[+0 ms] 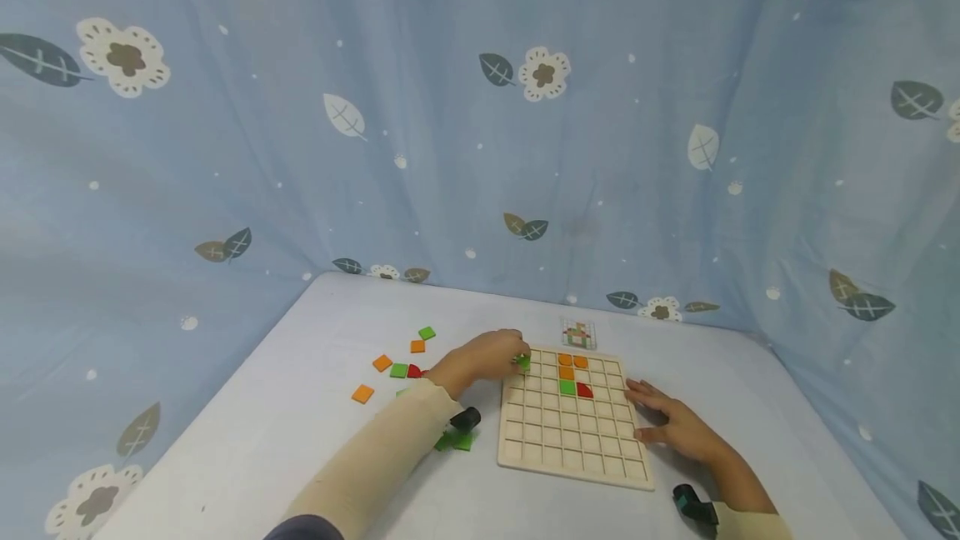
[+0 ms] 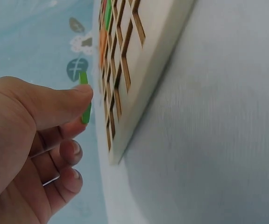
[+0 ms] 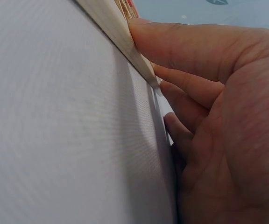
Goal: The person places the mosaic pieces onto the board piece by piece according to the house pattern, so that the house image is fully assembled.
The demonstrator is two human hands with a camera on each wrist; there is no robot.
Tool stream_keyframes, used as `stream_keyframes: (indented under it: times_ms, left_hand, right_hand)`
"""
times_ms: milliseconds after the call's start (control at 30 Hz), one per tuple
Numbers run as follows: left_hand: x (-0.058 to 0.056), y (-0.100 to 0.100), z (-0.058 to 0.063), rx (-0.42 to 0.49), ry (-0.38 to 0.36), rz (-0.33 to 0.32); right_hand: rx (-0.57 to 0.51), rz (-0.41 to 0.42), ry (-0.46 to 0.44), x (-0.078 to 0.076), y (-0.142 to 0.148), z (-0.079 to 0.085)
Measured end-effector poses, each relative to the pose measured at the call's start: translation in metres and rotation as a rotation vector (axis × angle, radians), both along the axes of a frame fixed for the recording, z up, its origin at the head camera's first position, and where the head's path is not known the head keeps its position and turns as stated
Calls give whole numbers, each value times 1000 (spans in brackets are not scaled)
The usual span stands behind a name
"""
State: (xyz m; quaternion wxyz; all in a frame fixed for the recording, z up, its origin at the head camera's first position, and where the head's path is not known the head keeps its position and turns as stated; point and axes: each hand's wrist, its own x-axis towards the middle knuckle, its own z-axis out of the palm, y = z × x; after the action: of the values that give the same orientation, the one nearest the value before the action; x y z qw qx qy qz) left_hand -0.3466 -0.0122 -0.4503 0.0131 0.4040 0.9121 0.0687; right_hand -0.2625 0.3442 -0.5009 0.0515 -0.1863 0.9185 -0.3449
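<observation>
My left hand (image 1: 491,355) pinches a green square tile (image 2: 84,100) between thumb and forefinger, held on edge over the far left corner of a wooden grid board (image 1: 532,422). In the left wrist view the other fingers of that hand curl loosely beneath. My right hand (image 1: 678,427) rests at the board's right edge, thumb and fingertips touching its side, fingers fairly straight. Set in the grid are orange pieces (image 1: 566,373), a green square (image 1: 567,387) and a red quarter-round piece (image 1: 584,391).
Loose orange tiles (image 1: 363,394), green tiles (image 1: 427,332) and a red piece (image 1: 414,371) lie left of the board, some partly behind the left forearm. More green tiles (image 1: 462,442) lie nearer me. A small picture card (image 1: 579,334) lies beyond the board, before a blue curtain (image 1: 450,148).
</observation>
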Motion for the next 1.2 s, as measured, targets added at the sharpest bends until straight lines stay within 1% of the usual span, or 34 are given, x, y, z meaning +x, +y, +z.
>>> stream_keyframes:
  times_ms: [200,267,467,533,667,733,1067,1200]
  left_hand:
    - [6,14,2,-6,-10,-9]
    - [6,18,3,-12,-11,-13]
    - [6,30,-1,6,-72,10]
    - [5,33,-3,9,-84,15]
    - [3,37,-5,7,-75,11]
    - [3,39,-6,13,-82,12]
    - [1,44,-10,-5,-75,-11]
    - [0,46,-13,7,-84,-18]
  right_hand:
    - [19,-20,-1,0,-1,0]
    - [14,-20,0,0,0,0]
    - [-21,-1,-11,0,1,-1]
    - [-24,-7,-20,0,1,0]
    - [-11,-20,-22,0,0,0]
    - [-3,-22,-15,0,0,0]
    - [-13,-41,-33,-1,0,0]
    - [-11,-31,-25,-1,1,0]
